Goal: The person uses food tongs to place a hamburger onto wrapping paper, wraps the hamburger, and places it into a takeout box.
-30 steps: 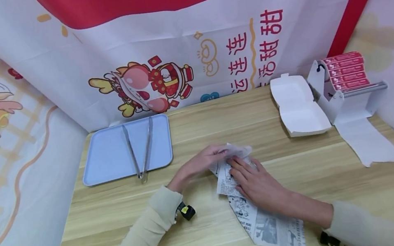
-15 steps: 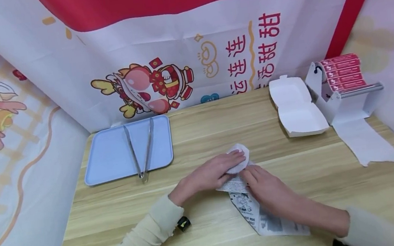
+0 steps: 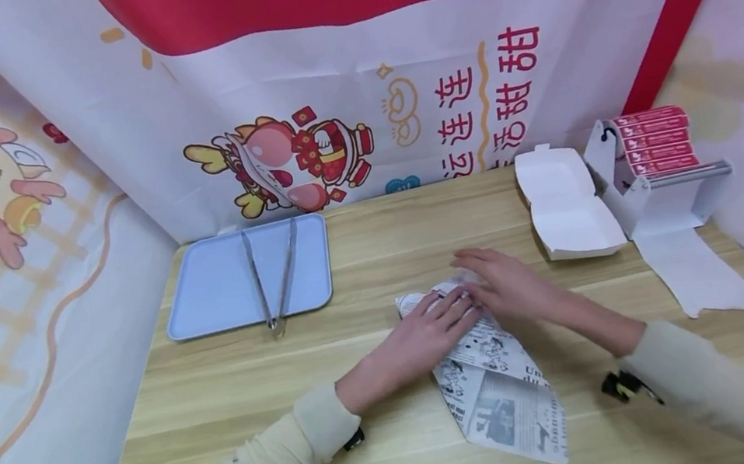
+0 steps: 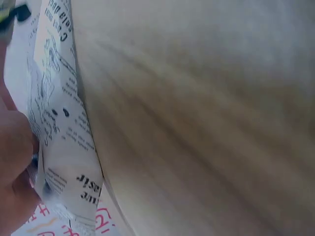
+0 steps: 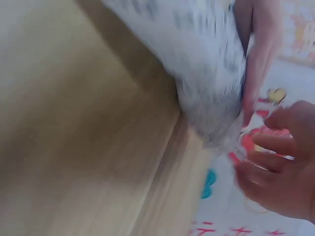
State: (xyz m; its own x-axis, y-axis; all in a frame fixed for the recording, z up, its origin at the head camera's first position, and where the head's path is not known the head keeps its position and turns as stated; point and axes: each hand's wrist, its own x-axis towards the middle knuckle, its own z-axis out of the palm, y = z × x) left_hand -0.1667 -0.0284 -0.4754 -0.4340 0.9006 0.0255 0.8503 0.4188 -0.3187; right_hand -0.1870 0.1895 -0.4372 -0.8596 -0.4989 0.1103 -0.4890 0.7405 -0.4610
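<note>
A newspaper-print paper point(image 3: 500, 403) lies on the table, folded over into a bundle at its far end. My left hand point(image 3: 424, 339) rests across the bundle with its fingers stretched over the top. By the far right end of the bundle is my right hand point(image 3: 516, 283). In the right wrist view, the fingers of my right hand point(image 5: 280, 162) are loosely spread beside the blurred end of the wrapped paper point(image 5: 206, 73). The left wrist view shows the printed fold of the paper point(image 4: 66, 123) standing up from the table. Whatever the paper wraps is hidden.
Metal tongs point(image 3: 260, 294) lie on a blue tray point(image 3: 211, 292) at the back left. At the back right an opened white box point(image 3: 576, 225) stands beside a label dispenser point(image 3: 662, 186) with a strip point(image 3: 698, 271) hanging onto the wooden table point(image 3: 362, 264). A printed cloth point(image 3: 322, 66) covers the wall behind.
The upper paper has been turned over the bundle, so more print shows. My left hand has come down onto it, and my right hand has moved up to the far end.
</note>
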